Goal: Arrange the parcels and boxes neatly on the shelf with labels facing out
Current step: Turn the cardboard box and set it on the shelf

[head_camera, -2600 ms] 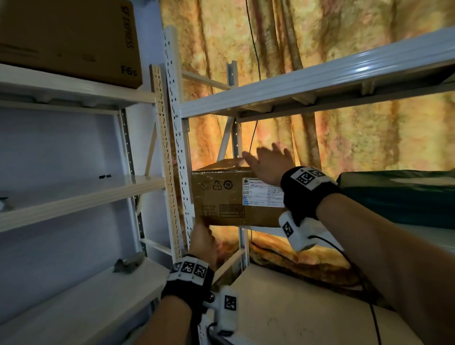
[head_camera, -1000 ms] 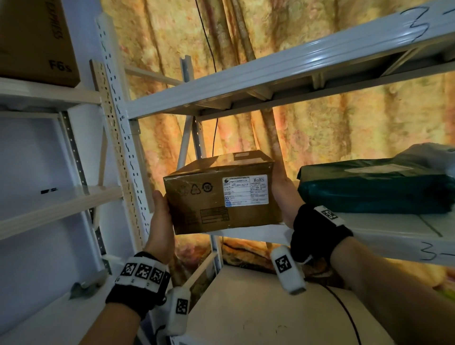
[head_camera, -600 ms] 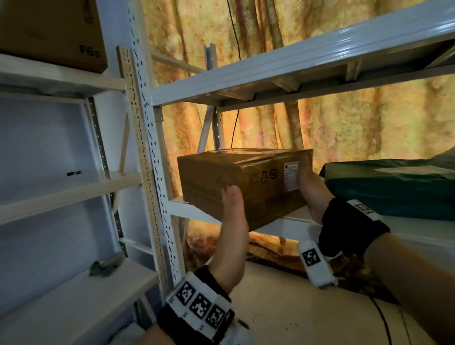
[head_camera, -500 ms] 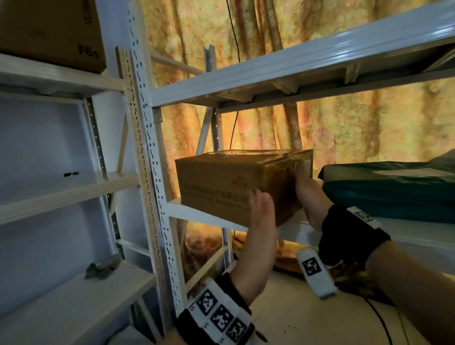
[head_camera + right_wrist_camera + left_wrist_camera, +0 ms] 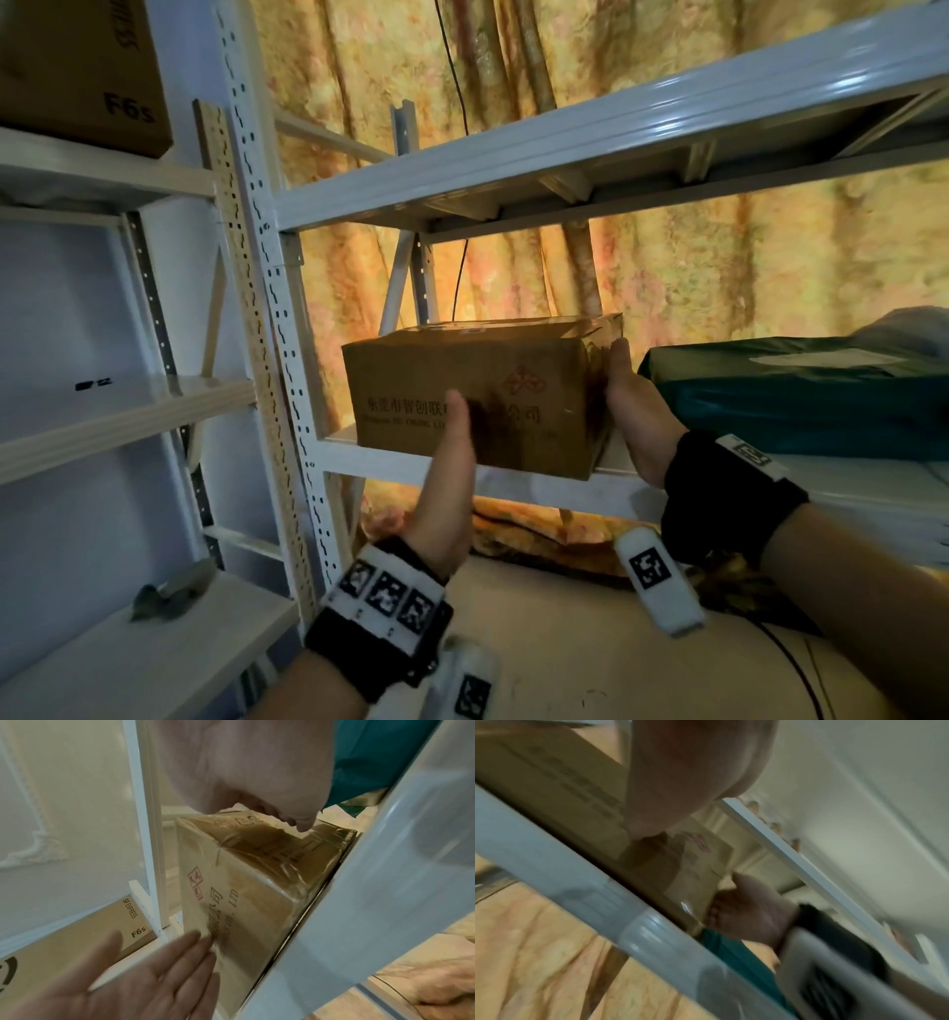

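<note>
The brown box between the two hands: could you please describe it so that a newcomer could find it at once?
Look at the grey metal shelf in front of the yellow curtain. At its left end, beside the upright, sits the brown box, with the left hand flat on its front and the right hand on its right side. Unlike the green parcel to its right, it is taped cardboard printed with Chinese characters.

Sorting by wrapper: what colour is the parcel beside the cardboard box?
Dark green parcel, clearest in the head view.
</note>
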`<state>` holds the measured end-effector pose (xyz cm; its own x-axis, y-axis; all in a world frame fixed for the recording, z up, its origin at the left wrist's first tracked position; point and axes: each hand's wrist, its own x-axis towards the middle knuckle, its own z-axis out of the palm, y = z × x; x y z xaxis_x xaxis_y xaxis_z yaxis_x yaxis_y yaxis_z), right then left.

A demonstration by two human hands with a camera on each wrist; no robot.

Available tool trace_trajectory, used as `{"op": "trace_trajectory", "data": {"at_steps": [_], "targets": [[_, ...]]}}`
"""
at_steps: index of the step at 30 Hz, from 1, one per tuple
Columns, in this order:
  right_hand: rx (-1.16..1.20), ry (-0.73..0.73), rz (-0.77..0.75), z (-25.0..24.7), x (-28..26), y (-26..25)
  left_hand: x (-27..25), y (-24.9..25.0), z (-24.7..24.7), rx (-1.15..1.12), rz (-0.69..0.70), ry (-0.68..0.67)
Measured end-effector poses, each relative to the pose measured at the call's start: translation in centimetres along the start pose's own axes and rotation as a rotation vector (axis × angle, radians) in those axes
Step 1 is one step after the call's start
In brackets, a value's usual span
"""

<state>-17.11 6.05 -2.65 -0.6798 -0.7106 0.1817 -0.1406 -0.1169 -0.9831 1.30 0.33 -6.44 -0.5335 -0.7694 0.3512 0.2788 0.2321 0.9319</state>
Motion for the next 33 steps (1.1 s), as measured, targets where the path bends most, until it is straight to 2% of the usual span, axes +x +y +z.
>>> {"op": "trace_trajectory", "data": {"at_steps": [4,7,10,15,20,23,29,33], "targets": [[0.027,0.031,0.0,-0.2,0.3,-0.2,4.5,3.4,-6.7,-0.026,0.052,0.127],[0.039,0.013,0.002,-0.2,-0.2,-0.3,8.0,4.7,-10.9,-0.102,-0.079,0.311],[0.035,-0.011,0.001,0.1,-1.0,0.1,10.5,4.2,-13.3,-0.136,-0.143,0.4],[0.048,-0.046,-0.026,0.8,-2.5,0.7,11.1,3.3,-12.8,-0.146,-0.176,0.306],[0.071,0.019,-0.045,2.0,-3.6,1.4,10.9,1.9,-12.3,-0.141,-0.215,0.338],[0.06,0.006,-0.064,2.6,-3.5,1.3,10.6,1.6,-12.2,-0.161,-0.205,0.339],[0.093,0.092,0.003,1.3,-2.8,0.4,8.1,1.1,-11.8,-0.09,-0.143,0.239],[0.119,0.149,0.135,0.1,-1.5,-0.9,6.5,0.9,-11.6,-0.06,-0.114,0.188]]}}
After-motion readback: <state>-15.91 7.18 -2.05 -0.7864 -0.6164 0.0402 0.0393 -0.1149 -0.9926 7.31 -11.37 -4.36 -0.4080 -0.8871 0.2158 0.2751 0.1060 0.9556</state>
